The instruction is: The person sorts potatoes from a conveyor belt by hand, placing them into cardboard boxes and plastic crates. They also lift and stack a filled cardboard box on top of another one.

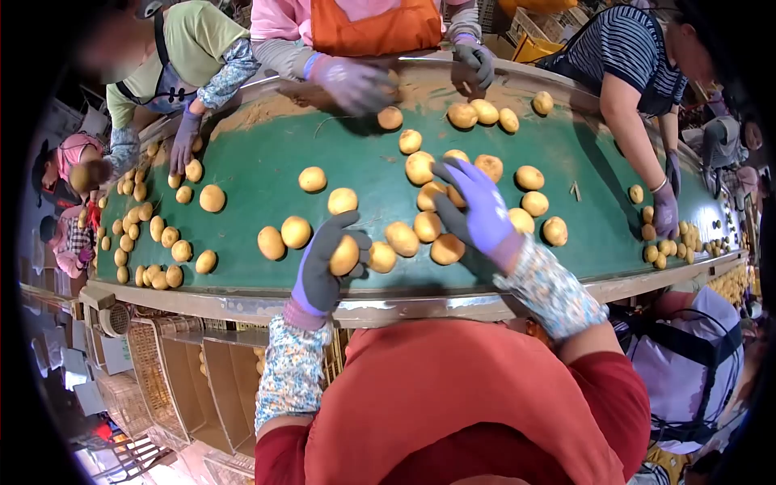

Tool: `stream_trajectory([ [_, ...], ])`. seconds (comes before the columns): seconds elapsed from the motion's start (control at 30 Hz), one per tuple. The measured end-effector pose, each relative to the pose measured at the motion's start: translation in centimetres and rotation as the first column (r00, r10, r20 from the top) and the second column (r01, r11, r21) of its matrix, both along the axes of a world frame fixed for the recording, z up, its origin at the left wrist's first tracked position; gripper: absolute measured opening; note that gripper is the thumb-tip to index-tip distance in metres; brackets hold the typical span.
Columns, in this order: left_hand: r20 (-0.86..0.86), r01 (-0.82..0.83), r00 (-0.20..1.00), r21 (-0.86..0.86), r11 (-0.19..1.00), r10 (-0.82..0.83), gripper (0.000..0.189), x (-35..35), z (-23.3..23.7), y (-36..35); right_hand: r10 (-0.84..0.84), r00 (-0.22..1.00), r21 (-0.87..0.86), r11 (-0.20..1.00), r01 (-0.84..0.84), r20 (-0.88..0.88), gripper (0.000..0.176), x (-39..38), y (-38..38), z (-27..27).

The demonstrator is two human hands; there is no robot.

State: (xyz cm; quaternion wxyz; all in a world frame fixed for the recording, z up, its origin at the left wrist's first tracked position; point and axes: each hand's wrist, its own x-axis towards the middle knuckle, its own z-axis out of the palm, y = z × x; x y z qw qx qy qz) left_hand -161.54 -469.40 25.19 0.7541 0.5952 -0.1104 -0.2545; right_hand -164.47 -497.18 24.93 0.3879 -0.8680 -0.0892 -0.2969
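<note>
My left hand (322, 263), in a purple glove with dark grey palm and fingers, is curled around a potato (344, 255) near the belt's front edge. My right hand (477, 206), gloved the same way, reaches over a cluster of potatoes with its fingers apart. One potato (456, 197) sits between its thumb and fingers; whether it is gripped does not show. Loose potatoes lie between my hands, among them one potato (402, 238) and another potato (447, 249) below my right hand. All rest on a green belt (259, 178).
Across the belt a person in an orange apron (376, 24) works with gloved hands, one motion-blurred. Other people's gloved hands reach in at left (186, 137) and right (665, 212). A metal rim (404, 309) borders my side. Crates (149, 356) and cartons stand below left.
</note>
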Motion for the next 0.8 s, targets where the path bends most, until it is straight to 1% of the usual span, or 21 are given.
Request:
stream_trajectory([
  [0.03,0.203,-0.061,0.978,0.049,0.997,0.050,0.041,-1.2,0.0,-0.7,-0.032,0.999,-0.103,0.994,0.031,-0.008,0.034,2.4,-0.1,0.1],
  [0.07,-0.010,-0.161,0.987,-0.067,0.985,0.161,0.046,-1.9,0.5,-1.5,-0.062,0.998,-0.207,0.976,0.060,-0.003,0.040,4.6,-0.4,-1.6],
  [0.1,-0.093,-0.207,0.977,-0.194,0.959,0.192,0.047,-2.0,-0.8,-1.5,-0.160,0.969,-0.389,0.918,0.075,-0.191,0.049,6.0,-0.4,-2.6],
  [0.13,-0.176,-0.258,0.962,-0.314,0.914,0.211,0.048,-2.1,-2.1,-1.6,-0.201,0.897,-0.500,0.865,-0.025,-0.393,0.054,7.3,-0.2,-3.8],
  [0.17,-0.279,-0.300,0.940,-0.397,0.868,0.197,0.050,-3.0,-2.0,-1.8,-0.117,0.946,-0.452,0.892,-0.034,-0.302,0.055,8.0,-0.5,-5.0],
  [0.2,-0.379,-0.352,0.909,-0.469,0.810,0.176,0.052,-4.0,-1.9,-1.9,-0.096,0.926,-0.485,0.869,-0.101,-0.365,0.054,9.0,-0.3,-5.2],
  [0.23,-0.457,-0.323,0.889,-0.600,0.731,0.017,0.054,-4.7,-1.5,-0.8,-0.075,0.902,-0.514,0.840,-0.171,-0.424,0.053,9.8,0.1,-4.6],
  [0.3,-0.363,-0.212,0.923,-0.753,0.623,-0.125,0.055,-5.4,-3.6,0.5,0.093,0.856,-0.298,0.914,-0.276,-0.508,0.051,8.3,1.0,-3.1],
  [0.33,-0.420,-0.293,0.900,-0.777,0.557,-0.112,0.056,-5.9,-3.7,0.5,0.108,0.915,-0.172,0.967,-0.187,-0.390,0.049,6.9,2.4,-2.4],
  [0.37,-0.410,-0.304,0.909,-0.771,0.560,-0.072,0.058,-6.5,-3.1,-0.3,0.106,0.957,-0.032,0.992,-0.119,-0.269,0.048,5.1,4.0,-1.7],
  [0.4,-0.400,-0.315,0.916,-0.764,0.564,-0.031,0.059,-7.0,-2.5,-1.0,0.374,0.834,0.307,0.915,-0.261,-0.405,0.046,3.4,5.0,0.0],
  [0.47,-0.385,-0.343,0.921,-0.744,0.574,0.052,0.062,-8.3,-2.2,-1.8,0.541,0.799,0.193,0.841,-0.505,-0.262,0.044,0.1,7.1,-0.8],
  [0.5,-0.381,-0.362,0.919,-0.726,0.585,0.096,0.063,-9.1,-2.5,-1.5,0.509,0.861,-0.292,0.822,-0.489,-0.008,0.045,-1.2,7.9,-2.4],
  [0.53,-0.372,-0.376,0.918,-0.710,0.595,0.136,0.064,-9.7,-2.9,-1.1,0.555,0.809,-0.297,0.753,-0.588,-0.193,0.048,-1.8,6.2,0.7],
  [0.57,-0.358,-0.388,0.917,-0.698,0.602,0.176,0.065,-10.3,-3.2,-0.7,0.495,0.846,-0.168,0.867,-0.468,0.197,0.051,-1.4,4.7,0.4],
  [0.6,-0.344,-0.401,0.914,-0.689,0.604,0.215,0.066,-10.8,-3.4,-0.4,0.504,0.854,0.025,0.859,-0.511,0.131,0.046,0.7,3.2,-1.2],
  [0.67,-0.445,-0.638,0.770,-0.513,0.574,0.457,0.068,-12.1,-1.3,-2.3,0.177,0.975,-0.114,0.975,-0.192,-0.136,0.038,3.0,-2.8,-0.7],
  [0.7,-0.404,-0.550,0.835,-0.606,0.574,0.374,0.068,-12.3,-1.6,-2.6,-0.009,0.962,-0.184,0.982,-0.043,-0.271,0.036,4.3,-5.8,-1.2],
  [0.73,-0.347,-0.454,0.891,-0.691,0.563,0.292,0.069,-12.5,-2.3,-2.8,-0.246,0.949,-0.346,0.923,0.168,-0.196,0.033,4.2,-7.7,-3.8],
  [0.77,-0.284,-0.355,0.935,-0.760,0.544,0.214,0.069,-12.8,-3.0,-3.0,-0.209,0.917,-0.411,0.910,0.055,-0.340,0.030,3.9,-9.8,-6.3],
  [0.8,-0.259,-0.351,0.936,-0.745,0.567,0.240,0.070,-13.0,-3.4,-3.9,-0.052,0.989,-0.335,0.942,0.002,-0.140,0.031,4.3,-11.8,-10.0],
])
